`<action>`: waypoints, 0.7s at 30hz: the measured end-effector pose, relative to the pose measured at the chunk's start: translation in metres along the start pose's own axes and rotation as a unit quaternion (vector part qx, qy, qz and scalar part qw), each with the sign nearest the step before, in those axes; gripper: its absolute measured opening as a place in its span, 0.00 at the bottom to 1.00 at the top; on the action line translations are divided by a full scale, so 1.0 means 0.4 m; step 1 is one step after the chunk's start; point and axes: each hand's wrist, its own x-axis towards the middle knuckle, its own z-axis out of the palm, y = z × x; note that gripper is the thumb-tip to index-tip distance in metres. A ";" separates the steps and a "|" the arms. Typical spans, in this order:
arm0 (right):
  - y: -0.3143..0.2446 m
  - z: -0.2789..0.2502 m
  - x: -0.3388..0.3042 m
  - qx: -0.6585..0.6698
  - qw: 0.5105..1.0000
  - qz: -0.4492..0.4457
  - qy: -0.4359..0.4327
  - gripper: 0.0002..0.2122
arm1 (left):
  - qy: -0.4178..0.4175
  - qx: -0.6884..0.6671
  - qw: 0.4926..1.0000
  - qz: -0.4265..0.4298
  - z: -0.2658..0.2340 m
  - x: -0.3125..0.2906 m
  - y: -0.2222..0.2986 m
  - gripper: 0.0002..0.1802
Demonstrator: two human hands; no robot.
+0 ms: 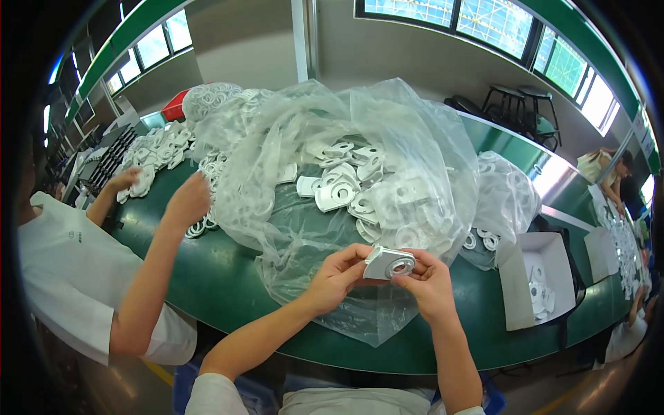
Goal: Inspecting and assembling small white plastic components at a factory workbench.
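Windows [494,24] are running along the upper wall of a workroom, above a long green bench [232,283] that I am viewing from a distance through the head camera. Across the middle, a large clear plastic bag [443,200] is lying with its mouth spread toward me, holding a heap of white parts [339,190], flat plates with round openings. To the right, a smaller clear bag [508,194] is slumping on the bench, white rings [491,241] showing at its lower end. Nearer, an open white box [508,297] is holding a few white pieces [539,297] in its bottom. At far left, a red container [174,105] is sitting partly hidden.

Up front, I am grasping a single white part [377,264] with both hands: the left hand [335,280] is pinching its flat end, while the right hand [429,280] is gripping beside its ringed opening. That part is resting between my fingertips, above the bag's near film and apart from the heap. To my left, a co-worker [76,263] in white is reaching over the bench.
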 end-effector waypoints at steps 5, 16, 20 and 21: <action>-0.027 0.001 -0.002 -0.055 0.998 0.035 -0.019 0.22 | 0.039 0.175 0.984 0.024 -0.036 0.002 0.012 0.12; -0.010 0.026 -0.020 -0.071 0.997 0.006 -0.021 0.22 | 0.070 0.327 0.942 0.006 -0.016 -0.004 0.019 0.12; 0.051 0.020 -0.003 0.033 0.998 -0.052 0.000 0.14 | 0.121 0.168 0.978 0.017 -0.006 0.000 0.006 0.09; 0.063 0.026 -0.007 0.031 0.998 -0.053 -0.001 0.14 | 0.121 0.167 0.978 0.020 -0.004 -0.003 -0.002 0.09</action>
